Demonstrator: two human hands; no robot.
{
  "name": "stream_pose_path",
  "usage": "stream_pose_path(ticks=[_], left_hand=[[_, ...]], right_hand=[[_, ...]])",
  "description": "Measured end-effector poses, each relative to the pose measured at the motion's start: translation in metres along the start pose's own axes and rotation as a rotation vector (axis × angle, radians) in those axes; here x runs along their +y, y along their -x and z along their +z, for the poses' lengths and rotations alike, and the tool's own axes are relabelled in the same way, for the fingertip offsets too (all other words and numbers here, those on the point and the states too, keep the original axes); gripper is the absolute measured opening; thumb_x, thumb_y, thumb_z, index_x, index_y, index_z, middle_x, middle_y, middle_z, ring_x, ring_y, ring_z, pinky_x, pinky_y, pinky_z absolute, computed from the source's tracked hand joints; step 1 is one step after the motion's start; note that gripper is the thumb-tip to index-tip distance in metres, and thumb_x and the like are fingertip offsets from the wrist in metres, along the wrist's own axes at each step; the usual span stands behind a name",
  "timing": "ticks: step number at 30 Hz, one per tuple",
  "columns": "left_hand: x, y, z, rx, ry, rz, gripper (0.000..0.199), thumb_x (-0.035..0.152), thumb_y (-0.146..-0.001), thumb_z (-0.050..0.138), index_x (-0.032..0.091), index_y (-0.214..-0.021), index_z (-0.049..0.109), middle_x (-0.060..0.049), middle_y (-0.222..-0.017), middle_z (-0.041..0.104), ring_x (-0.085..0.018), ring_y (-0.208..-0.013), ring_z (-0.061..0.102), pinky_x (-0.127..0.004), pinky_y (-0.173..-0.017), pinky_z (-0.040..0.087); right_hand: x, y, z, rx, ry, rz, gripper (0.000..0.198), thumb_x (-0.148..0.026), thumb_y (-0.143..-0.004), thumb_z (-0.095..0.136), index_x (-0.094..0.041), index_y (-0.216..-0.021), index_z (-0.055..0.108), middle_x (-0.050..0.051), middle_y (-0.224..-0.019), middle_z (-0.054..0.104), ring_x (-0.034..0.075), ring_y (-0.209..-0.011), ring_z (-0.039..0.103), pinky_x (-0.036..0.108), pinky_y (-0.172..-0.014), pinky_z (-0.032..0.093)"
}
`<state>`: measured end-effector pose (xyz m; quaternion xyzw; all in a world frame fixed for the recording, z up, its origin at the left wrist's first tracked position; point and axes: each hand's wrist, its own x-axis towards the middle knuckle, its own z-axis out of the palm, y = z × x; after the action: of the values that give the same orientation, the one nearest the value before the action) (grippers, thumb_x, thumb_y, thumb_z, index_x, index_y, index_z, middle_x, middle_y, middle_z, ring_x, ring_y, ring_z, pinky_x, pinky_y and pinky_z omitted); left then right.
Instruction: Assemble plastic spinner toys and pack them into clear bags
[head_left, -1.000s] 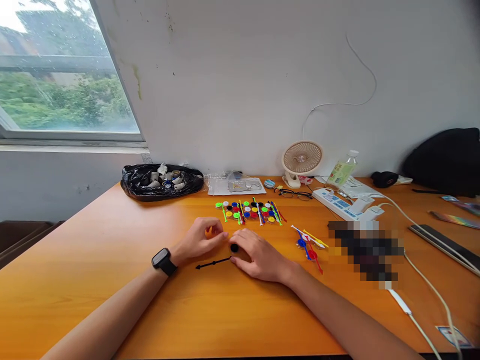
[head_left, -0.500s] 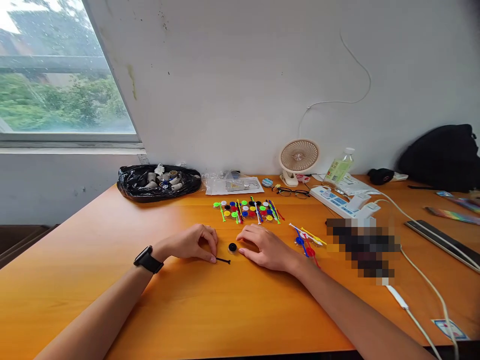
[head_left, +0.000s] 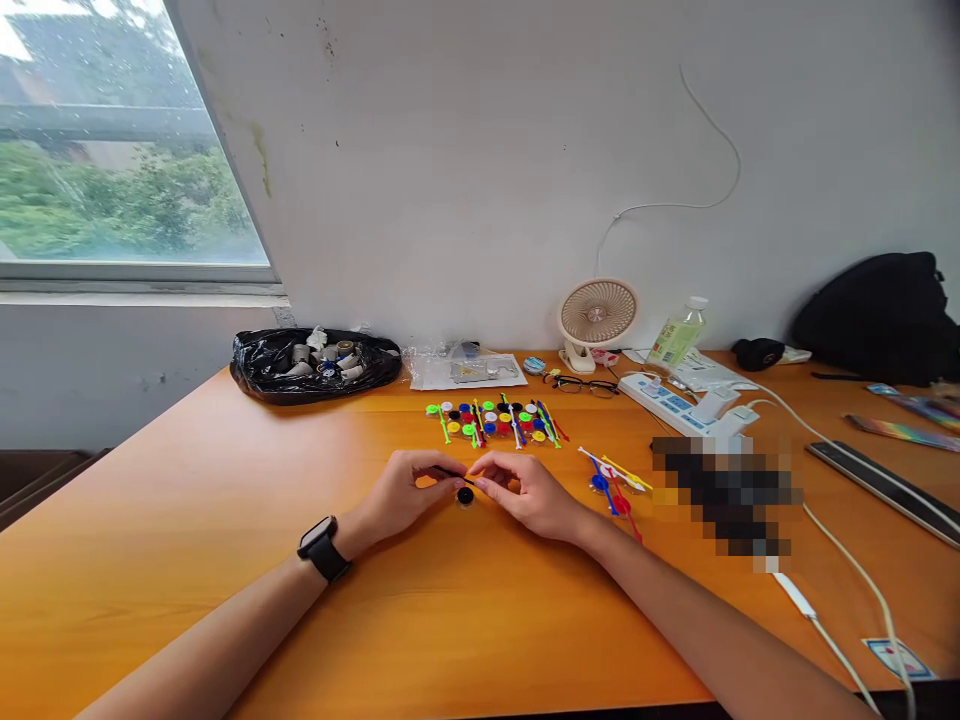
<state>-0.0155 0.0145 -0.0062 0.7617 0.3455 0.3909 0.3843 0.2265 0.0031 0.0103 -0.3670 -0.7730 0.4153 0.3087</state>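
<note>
A thin black plastic stick [head_left: 452,475] is pinched by my left hand [head_left: 405,492] at its left part, raised a little off the table. The fingertips of my right hand [head_left: 529,495] close on its other end, so both hands meet around it. Just below the fingertips, a small round black disc [head_left: 465,496] with a clear rim sits on the table. To the right of my right hand lie loose coloured sticks and discs, among them a red disc [head_left: 621,504] and a blue disc [head_left: 598,482].
Beyond my hands, rows of coloured discs and sticks [head_left: 491,418] lie on the wooden table [head_left: 360,630]. Farther back are a black plastic bag [head_left: 259,375], a small fan [head_left: 598,312], glasses [head_left: 585,385], a bottle [head_left: 677,335] and a power strip [head_left: 664,400]. Cables run along the right.
My left hand has moved right and up with the black stick, lifting it above the disc. My right fingers have come together on the stick's end.
</note>
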Motion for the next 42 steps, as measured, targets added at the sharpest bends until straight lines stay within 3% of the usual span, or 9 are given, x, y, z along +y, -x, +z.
stream_pose_path(ticks=[4, 8, 13, 17, 32, 42], left_hand=[[0.001, 0.003, 0.004, 0.042, -0.037, 0.038, 0.017, 0.033, -0.095, 0.074, 0.021, -0.104, 0.082, -0.005, -0.101, 0.082, -0.021, -0.090, 0.077, -0.031, -0.084, 0.060], [0.001, 0.003, 0.004, 0.080, -0.041, 0.055, 0.018, 0.033, -0.095, 0.075, 0.022, -0.107, 0.081, -0.005, -0.103, 0.082, -0.020, -0.092, 0.077, -0.030, -0.085, 0.060], [0.006, 0.003, 0.001, 0.037, -0.142, 0.101, 0.011, 0.028, -0.096, 0.073, 0.022, -0.100, 0.082, -0.003, -0.098, 0.081, -0.018, -0.088, 0.074, -0.028, -0.082, 0.057], [0.011, 0.004, 0.000, -0.030, -0.155, 0.096, 0.012, 0.024, -0.097, 0.070, 0.022, -0.100, 0.081, -0.002, -0.095, 0.081, -0.016, -0.086, 0.074, -0.026, -0.080, 0.056], [0.015, 0.005, -0.002, -0.121, -0.250, 0.146, 0.012, 0.024, -0.097, 0.066, 0.021, -0.096, 0.077, -0.004, -0.095, 0.077, -0.016, -0.083, 0.069, -0.028, -0.078, 0.053], [0.017, 0.006, 0.004, -0.155, -0.434, 0.143, 0.007, 0.028, -0.094, 0.073, 0.022, -0.094, 0.070, -0.005, -0.100, 0.074, -0.021, -0.093, 0.068, -0.032, -0.085, 0.052]], right_hand=[[0.004, -0.002, 0.001, -0.048, -0.119, 0.055, 0.031, -0.048, -0.099, 0.064, -0.018, -0.105, 0.072, 0.003, -0.092, 0.070, 0.015, -0.079, 0.059, 0.026, -0.071, 0.045], [0.007, -0.005, -0.002, -0.011, -0.217, 0.104, 0.037, -0.053, -0.095, 0.067, -0.017, -0.101, 0.073, 0.002, -0.082, 0.065, 0.014, -0.073, 0.056, 0.026, -0.067, 0.042], [0.007, -0.007, -0.009, 0.008, -0.226, 0.187, 0.036, -0.051, -0.085, 0.078, -0.016, -0.090, 0.072, 0.001, -0.075, 0.064, 0.013, -0.068, 0.053, 0.026, -0.065, 0.040], [0.007, -0.006, -0.009, -0.039, -0.257, 0.265, 0.031, -0.046, -0.086, 0.075, -0.016, -0.091, 0.069, 0.000, -0.072, 0.062, 0.013, -0.067, 0.054, 0.026, -0.063, 0.038], [0.013, -0.005, -0.003, -0.104, -0.188, 0.236, 0.025, -0.041, -0.090, 0.068, -0.017, -0.096, 0.065, -0.002, -0.069, 0.062, 0.014, -0.063, 0.058, 0.026, -0.063, 0.043], [0.014, -0.008, -0.002, -0.057, -0.058, 0.174, 0.015, -0.031, -0.089, 0.065, -0.016, -0.090, 0.066, -0.005, -0.066, 0.048, 0.011, -0.061, 0.041, 0.025, -0.057, 0.029]])
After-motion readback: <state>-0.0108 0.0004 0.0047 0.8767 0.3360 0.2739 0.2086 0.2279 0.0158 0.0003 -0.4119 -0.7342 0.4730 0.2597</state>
